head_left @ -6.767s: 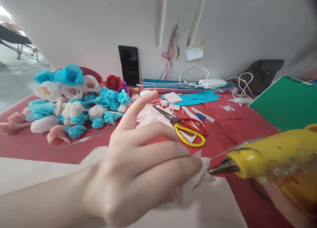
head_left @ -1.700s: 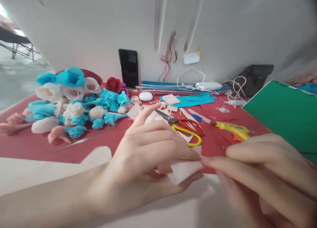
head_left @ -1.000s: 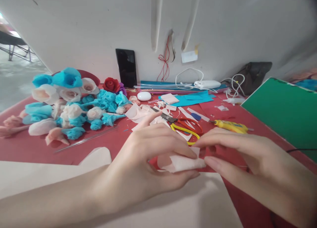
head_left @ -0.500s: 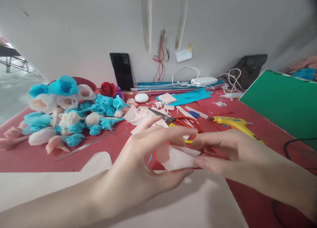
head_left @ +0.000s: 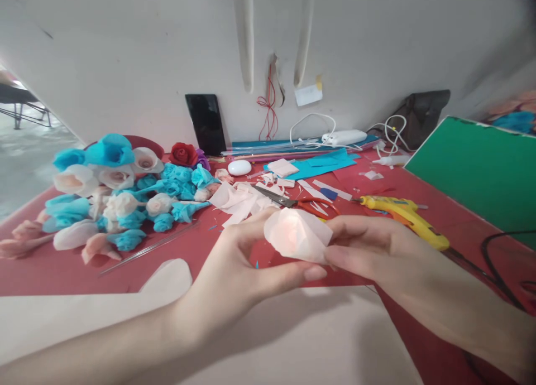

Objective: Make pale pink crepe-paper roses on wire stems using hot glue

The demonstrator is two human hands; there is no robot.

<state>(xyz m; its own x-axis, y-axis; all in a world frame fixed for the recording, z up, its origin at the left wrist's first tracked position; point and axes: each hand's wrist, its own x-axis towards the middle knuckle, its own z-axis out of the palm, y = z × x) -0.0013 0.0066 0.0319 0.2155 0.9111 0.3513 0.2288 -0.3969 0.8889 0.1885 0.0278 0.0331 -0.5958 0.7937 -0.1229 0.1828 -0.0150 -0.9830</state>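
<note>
A pale pink paper flower [head_left: 298, 234], its petals curled open toward me, is held above the red table [head_left: 50, 265] between both hands. My left hand [head_left: 240, 268] pinches it from the left and below, thumb under the bloom. From the right, my right hand [head_left: 377, 251] grips its other side with fingers closed on the petals. The yellow glue gun [head_left: 408, 216] lies on the table just behind my right hand, untouched. Scissors with red and yellow handles [head_left: 293, 198] lie partly hidden behind the flower.
A heap of blue, white and pink paper flowers [head_left: 113, 195] fills the left of the table. Paper scraps [head_left: 240, 198], a black phone [head_left: 201, 123] against the wall, cables, a green sheet [head_left: 477, 173] at right, and pale paper [head_left: 293, 340] nearest me.
The glue gun went from my right hand to the table. Both hands then closed on the pale paper, shaped it, and have now lifted it with the bloom turned toward me.
</note>
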